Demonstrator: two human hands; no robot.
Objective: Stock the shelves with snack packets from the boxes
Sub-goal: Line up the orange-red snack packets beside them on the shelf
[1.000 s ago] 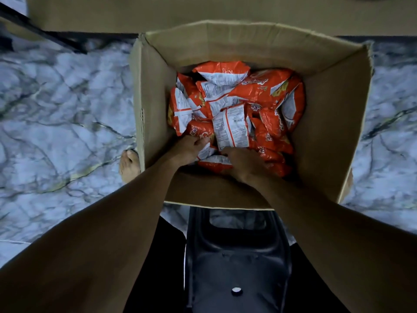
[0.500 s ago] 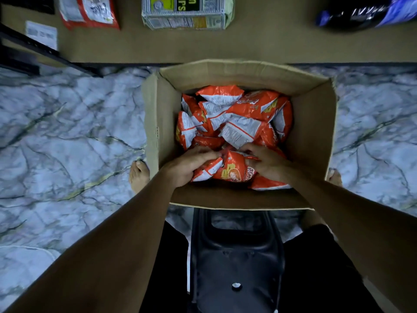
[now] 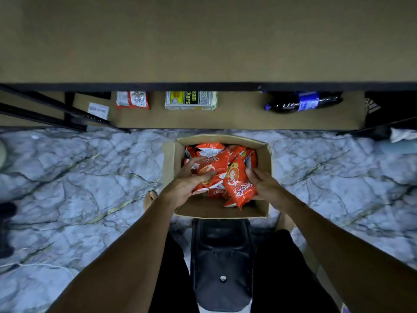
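An open cardboard box (image 3: 171, 163) stands on the marble floor in front of me, holding several orange-red snack packets (image 3: 209, 148). My left hand (image 3: 187, 182) grips a bunch of packets (image 3: 212, 168) from the left, fingers curled round them. From the right, my right hand (image 3: 265, 185) holds another packet (image 3: 238, 186), lifted above the box's near wall. In front of the box runs a brown shelf (image 3: 237, 119), with a wider upper shelf board (image 3: 203, 39) above it.
On the lower shelf lie a red-white packet (image 3: 132, 100), a cracker box (image 3: 191, 100) and a dark blue-labelled packet (image 3: 302, 102). Black rack struts (image 3: 56, 114) angle in at the left. A black stool (image 3: 222, 256) stands between my legs. My bare foot (image 3: 150, 199) is left of the box.
My head has risen, so the box looks smaller and the shelves have come into view. Both hands have gathered packets and lifted them up out of the pile.
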